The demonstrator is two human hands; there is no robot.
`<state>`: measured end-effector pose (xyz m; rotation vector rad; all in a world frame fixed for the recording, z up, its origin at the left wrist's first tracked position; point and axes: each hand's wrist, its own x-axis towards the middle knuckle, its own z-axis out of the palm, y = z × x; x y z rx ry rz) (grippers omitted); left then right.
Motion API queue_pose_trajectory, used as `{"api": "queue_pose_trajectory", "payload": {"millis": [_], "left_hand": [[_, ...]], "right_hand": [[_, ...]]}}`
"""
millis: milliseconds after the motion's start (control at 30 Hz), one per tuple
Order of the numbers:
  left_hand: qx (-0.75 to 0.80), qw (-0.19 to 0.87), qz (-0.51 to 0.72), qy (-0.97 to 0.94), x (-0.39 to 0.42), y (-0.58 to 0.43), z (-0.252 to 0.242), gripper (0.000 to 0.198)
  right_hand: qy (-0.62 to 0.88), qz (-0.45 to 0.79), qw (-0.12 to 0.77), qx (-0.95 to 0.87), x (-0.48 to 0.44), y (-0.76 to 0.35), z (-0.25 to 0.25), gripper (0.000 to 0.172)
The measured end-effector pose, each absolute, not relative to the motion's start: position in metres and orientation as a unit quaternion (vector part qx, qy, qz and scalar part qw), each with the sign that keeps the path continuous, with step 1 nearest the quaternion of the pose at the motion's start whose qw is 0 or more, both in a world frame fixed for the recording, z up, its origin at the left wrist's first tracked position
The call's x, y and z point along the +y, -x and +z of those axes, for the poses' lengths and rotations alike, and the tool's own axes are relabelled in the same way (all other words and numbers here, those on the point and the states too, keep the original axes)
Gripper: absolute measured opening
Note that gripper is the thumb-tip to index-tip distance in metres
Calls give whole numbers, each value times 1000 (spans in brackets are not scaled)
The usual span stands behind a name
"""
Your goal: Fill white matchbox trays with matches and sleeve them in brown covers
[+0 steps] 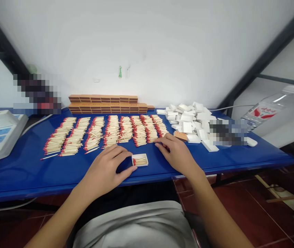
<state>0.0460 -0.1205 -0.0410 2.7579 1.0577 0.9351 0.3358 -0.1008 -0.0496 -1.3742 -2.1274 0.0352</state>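
My left hand (pixel 111 167) holds the left end of a small white matchbox tray (pixel 143 164) between thumb and index finger. Inside the tray lie some red-tipped matches (pixel 140 161), heads to the left. My right hand (pixel 175 151) is at the near end of the match rows (pixel 150 131), to the right of the tray. Its thumb and index fingertips come together on matches there; how many they pinch is hidden. Other rows of matches (pixel 66 137) stretch leftward across the blue table (pixel 85 175).
Brown matchbox covers (pixel 108 107) stand stacked along the wall. A heap of white trays (pixel 188 119) lies at the right, with one brown cover (pixel 180 136) before it. A power strip (pixel 2 134) is at the left, a plastic bottle (pixel 264 110) at the right.
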Motion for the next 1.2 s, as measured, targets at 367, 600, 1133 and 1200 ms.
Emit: {"api": "queue_pose_trajectory", "payload": {"millis": [367,600,1133,1200], "left_hand": [[338,21,304,-891,-120,-48,-40,22],[341,25,300,-891,-121,-47,-40,22],[340,17,300,-891,-119,-46,-40,23],[339,18,301,-891,-120,-46,-40,23]], "right_hand": [[530,13,283,-799,-100,-334,-50,24],[524,27,305,-795,-103,-333,-46,13],[534,57,299,-789,-101,-333,-46,10],[534,58,298,-789,-101,-334,-46,11]]}}
